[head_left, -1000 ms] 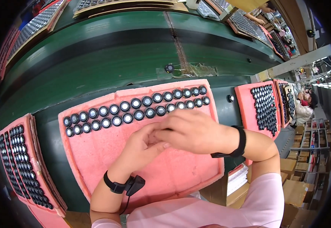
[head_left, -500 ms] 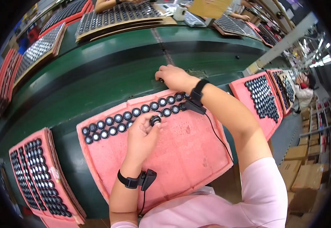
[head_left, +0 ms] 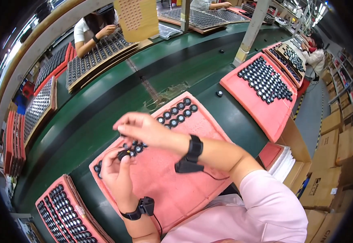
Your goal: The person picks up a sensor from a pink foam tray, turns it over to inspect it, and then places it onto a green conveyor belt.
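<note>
My left hand (head_left: 118, 174) is closed around a small black round part (head_left: 123, 154), held low over the left side of a pink foam tray (head_left: 164, 194). Just above it, my right hand (head_left: 142, 128) has its thumb and fingers pinched together. Motion smears those fingertips, and what they hold, if anything, is too small to name. Two rows of black round parts with silver-grey centres (head_left: 180, 118) run along the tray's far edge; my hands and right forearm cover the middle of them. Each wrist wears a black strap with a small device and a cable.
Beyond the tray runs a green conveyor belt (head_left: 99, 127), with a loose round part (head_left: 219, 93) on it at right. Filled pink trays stand at right (head_left: 265, 117) and lower left (head_left: 88, 210). A metal post (head_left: 252, 34) rises behind; a co-worker (head_left: 85, 38) sits across. Cardboard boxes (head_left: 326, 162) line the right.
My right hand has come back from the belt, leftward and nearer, to just above my left hand. The left hand still holds its round part. The whole view has turned to the right.
</note>
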Tool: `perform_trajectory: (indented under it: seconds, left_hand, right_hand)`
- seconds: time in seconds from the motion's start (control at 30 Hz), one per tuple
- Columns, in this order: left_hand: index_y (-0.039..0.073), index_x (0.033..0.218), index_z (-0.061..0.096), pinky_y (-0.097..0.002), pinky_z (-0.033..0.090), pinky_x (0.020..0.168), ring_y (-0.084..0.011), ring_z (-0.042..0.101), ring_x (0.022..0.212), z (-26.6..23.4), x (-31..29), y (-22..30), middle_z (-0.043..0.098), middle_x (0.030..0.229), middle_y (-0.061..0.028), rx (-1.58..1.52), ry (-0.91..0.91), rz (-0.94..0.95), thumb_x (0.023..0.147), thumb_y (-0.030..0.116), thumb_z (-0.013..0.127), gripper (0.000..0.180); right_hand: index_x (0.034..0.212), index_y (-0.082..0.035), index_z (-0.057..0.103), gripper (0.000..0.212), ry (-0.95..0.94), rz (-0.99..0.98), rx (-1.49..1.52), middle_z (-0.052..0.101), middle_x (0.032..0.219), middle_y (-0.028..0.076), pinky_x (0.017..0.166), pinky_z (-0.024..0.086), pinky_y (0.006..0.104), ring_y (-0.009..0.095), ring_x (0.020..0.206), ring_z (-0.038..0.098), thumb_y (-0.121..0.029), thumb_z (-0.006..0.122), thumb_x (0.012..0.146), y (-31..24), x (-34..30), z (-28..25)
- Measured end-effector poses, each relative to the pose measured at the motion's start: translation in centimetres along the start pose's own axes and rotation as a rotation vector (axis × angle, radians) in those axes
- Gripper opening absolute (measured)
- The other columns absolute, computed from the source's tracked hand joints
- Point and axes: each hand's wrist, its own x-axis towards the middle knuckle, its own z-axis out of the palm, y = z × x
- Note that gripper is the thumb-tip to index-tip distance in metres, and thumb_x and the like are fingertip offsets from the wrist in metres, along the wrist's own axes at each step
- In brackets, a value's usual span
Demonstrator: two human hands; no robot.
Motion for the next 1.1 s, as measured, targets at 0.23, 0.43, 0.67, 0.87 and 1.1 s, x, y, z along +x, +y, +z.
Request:
perform_trajectory:
  seconds: [0.23, 0.43, 0.67, 0.87, 1.1]
  left_hand:
    - [-0.004, 0.104, 0.06, -0.0255, 0.056, 0.065, -0.014, 0.062, 0.078, -1.0, -0.3, 1.4, 0.059, 0.104, -0.0103, 0.144, 0.029, 0.139, 0.09, 0.003, 0.066, 0.017]
    - [-0.006, 0.101, 0.062, -0.0271, 0.059, 0.072, -0.0173, 0.061, 0.091, -0.7, -0.8, 2.9, 0.055, 0.105, -0.011, 0.256, 0.025, 0.12, 0.08, -0.011, 0.067, 0.022]
    - [-0.006, 0.101, 0.064, -0.0281, 0.054, 0.078, -0.0181, 0.059, 0.092, -1.5, -0.5, 2.8, 0.057, 0.102, -0.011, 0.247, -0.128, 0.169, 0.078, -0.009, 0.072, 0.025]
    - [-0.006, 0.101, 0.066, -0.0293, 0.052, 0.082, -0.0191, 0.059, 0.095, -1.7, -0.6, 3.5, 0.058, 0.102, -0.0115, 0.273, -0.153, 0.169, 0.077, -0.011, 0.07, 0.025]
    - [-0.005, 0.105, 0.065, -0.0323, 0.053, 0.087, -0.023, 0.06, 0.103, -1.7, -0.4, 4.0, 0.059, 0.111, -0.0153, 0.31, -0.194, 0.267, 0.078, -0.009, 0.069, 0.028]
  right_hand:
    - [0.112, -0.002, 0.059, 0.021, -0.143, 0.007, 0.311, 0.064, 0.097, 0.003, 0.077, 0.054, 0.0267, 0.011, 0.088, 0.063, -0.013, 0.064, 0.095, -0.7, -4.3, 0.3]
    - [0.108, -0.001, 0.059, 0.028, -0.169, -0.241, 0.078, 0.061, 0.108, 0.009, 0.09, 0.053, 0.0319, 0.019, 0.099, 0.062, 0.006, 0.071, 0.084, -1.5, -5.1, 0.0]
    - [0.102, -0.001, 0.064, 0.027, -0.144, -0.443, -0.484, 0.065, 0.101, 0.011, 0.081, 0.052, 0.0303, 0.02, 0.092, 0.064, 0.005, 0.073, 0.077, -2.0, -5.3, 0.2]
    - [0.105, -0.002, 0.066, 0.031, -0.144, -0.509, -0.52, 0.066, 0.103, 0.012, 0.079, 0.052, 0.0311, 0.022, 0.091, 0.064, 0.003, 0.075, 0.076, -1.7, -5.1, 0.2]
    - [0.105, -0.002, 0.065, 0.034, -0.136, -0.593, -0.63, 0.065, 0.111, 0.014, 0.085, 0.052, 0.0357, 0.026, 0.101, 0.064, 0.003, 0.076, 0.074, -2.6, -5.3, 0.3]
